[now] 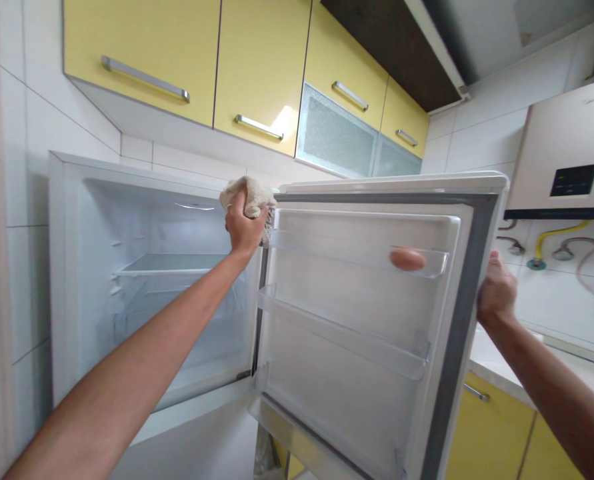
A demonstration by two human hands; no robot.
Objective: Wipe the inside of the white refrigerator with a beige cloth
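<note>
My left hand [245, 227] is closed around a beige cloth [251, 195], up at the hinge side where the refrigerator [57, 280] meets its swung-out door [347, 287]. At the door's outer edge, my right hand [497, 288] grips it; part of the fingers is hidden behind the door. A grey gasket [459, 307] runs round the door's inner face. One brown egg [407, 258] sits in the top clear door shelf [434, 262]. A glass shelf [177, 263] and a clear drawer show inside the compartment.
Yellow wall cabinets [261, 60] with metal handles hang above the refrigerator. At right, a water heater [571, 147] is on the tiled wall over a yellow pipe [551, 235]. A countertop [507, 380] and lower yellow cabinets [497, 427] stand behind the door.
</note>
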